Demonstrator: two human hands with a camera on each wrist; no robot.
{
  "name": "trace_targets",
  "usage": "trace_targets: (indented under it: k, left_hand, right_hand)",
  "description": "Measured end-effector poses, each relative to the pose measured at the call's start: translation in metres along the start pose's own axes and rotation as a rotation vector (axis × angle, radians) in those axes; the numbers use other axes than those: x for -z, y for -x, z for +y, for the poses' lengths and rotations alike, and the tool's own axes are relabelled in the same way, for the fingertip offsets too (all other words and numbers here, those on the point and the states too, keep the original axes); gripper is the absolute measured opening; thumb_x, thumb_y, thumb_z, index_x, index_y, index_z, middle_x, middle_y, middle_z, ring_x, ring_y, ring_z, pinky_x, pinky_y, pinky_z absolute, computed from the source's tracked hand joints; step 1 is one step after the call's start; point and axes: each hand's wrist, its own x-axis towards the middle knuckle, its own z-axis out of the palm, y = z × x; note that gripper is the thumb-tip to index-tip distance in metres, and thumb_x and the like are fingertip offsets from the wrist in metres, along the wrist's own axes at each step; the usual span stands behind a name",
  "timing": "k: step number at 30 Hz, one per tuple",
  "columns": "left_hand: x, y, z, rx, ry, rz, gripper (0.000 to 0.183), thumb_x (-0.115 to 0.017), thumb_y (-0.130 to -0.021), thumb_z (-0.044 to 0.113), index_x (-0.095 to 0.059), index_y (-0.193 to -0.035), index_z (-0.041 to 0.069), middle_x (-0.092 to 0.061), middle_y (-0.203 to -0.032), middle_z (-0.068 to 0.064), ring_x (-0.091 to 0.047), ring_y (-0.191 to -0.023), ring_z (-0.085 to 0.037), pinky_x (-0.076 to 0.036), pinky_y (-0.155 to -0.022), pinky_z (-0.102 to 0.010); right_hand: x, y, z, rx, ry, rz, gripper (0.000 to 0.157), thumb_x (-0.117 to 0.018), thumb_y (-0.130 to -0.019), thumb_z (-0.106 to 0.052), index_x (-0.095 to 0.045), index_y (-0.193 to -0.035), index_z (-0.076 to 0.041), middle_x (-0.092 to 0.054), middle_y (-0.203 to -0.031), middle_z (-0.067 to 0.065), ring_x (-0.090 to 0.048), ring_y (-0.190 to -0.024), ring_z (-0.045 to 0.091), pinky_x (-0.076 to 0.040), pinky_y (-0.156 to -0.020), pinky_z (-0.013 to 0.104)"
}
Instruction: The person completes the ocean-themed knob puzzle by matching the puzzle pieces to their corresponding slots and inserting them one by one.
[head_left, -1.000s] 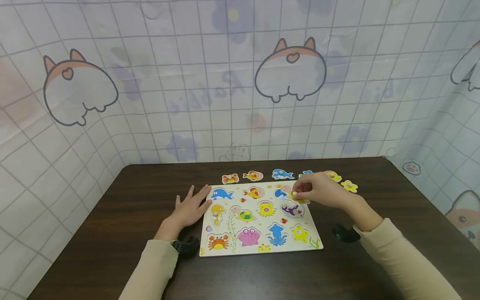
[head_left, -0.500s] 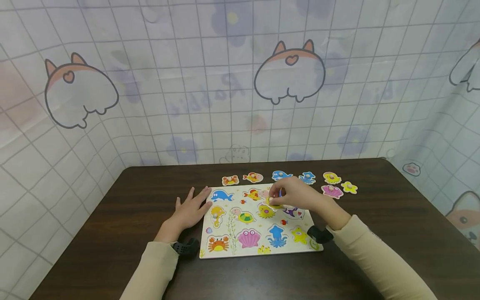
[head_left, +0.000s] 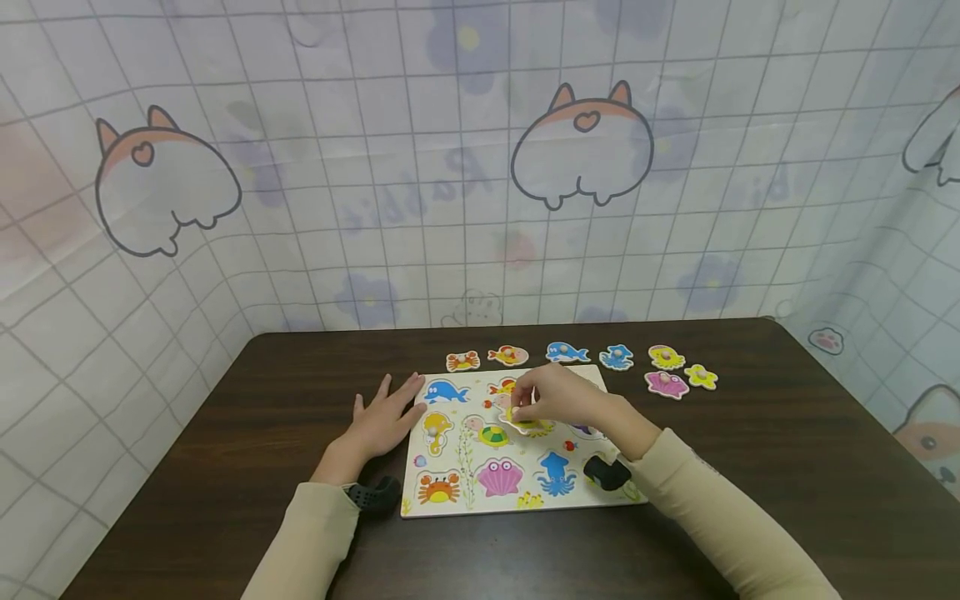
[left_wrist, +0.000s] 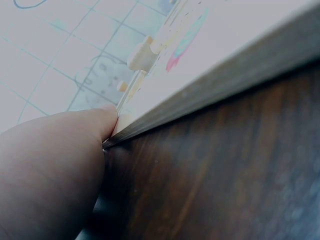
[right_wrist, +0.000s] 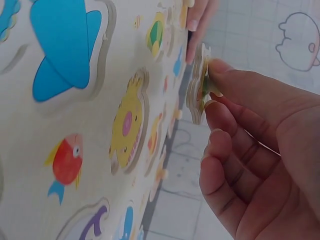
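A pale wooden peg-puzzle board (head_left: 468, 498) printed with sea animals lies on the table. My right hand (head_left: 566, 396) pinches a turtle puzzle piece (head_left: 517, 423) between thumb and fingertips, just above the upper middle of the board. Seen edge-on in the right wrist view, the turtle piece (right_wrist: 197, 87) is off the board surface; most of its picture is hidden. Below it and to the left is the printed turtle slot (head_left: 492, 436). My left hand (head_left: 378, 425), fingers spread, rests at the board's left edge. A knobbed seahorse piece (head_left: 435, 432) sits in the board.
Behind the board lie a crab piece (head_left: 462, 361), a fish piece (head_left: 507, 356), a whale piece (head_left: 567, 352) and a blue squid piece (head_left: 617, 357). A yellow octopus piece (head_left: 666, 357), a pink shell piece (head_left: 667, 385) and a yellow starfish piece (head_left: 701, 377) lie at the right.
My right hand has carried the turtle piece leftward and slightly nearer, from the board's upper right to its upper middle. The left hand stays at the board's left edge.
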Motion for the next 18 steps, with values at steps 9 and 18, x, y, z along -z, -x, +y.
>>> trace_targets:
  k: [9, 18]
  left_hand:
    - [0.001, 0.000, 0.000, -0.004, -0.004, 0.006, 0.064, -0.048, -0.109, 0.038, -0.026, -0.165, 0.015, -0.022, -0.169, -0.009, -0.002, -0.155, -0.042, 0.007, -0.111, -0.078]
    - [-0.001, -0.002, -0.002, 0.000, -0.015, 0.009, 0.064, -0.047, -0.109, 0.039, -0.026, -0.165, 0.017, -0.022, -0.169, -0.007, -0.002, -0.155, -0.042, 0.007, -0.111, -0.077]
  right_hand:
    - [-0.011, -0.014, -0.007, 0.024, -0.028, -0.045, 0.011, -0.079, -0.092, -0.016, -0.073, -0.083, -0.015, -0.060, -0.073, -0.008, -0.052, -0.060, 0.007, -0.044, -0.055, 0.022]
    - [-0.021, -0.023, -0.013, 0.023, 0.039, -0.065, 0.015, -0.081, -0.090, -0.016, -0.072, -0.079, -0.017, -0.058, -0.072, -0.009, -0.049, -0.065, 0.007, -0.041, -0.061, 0.024]
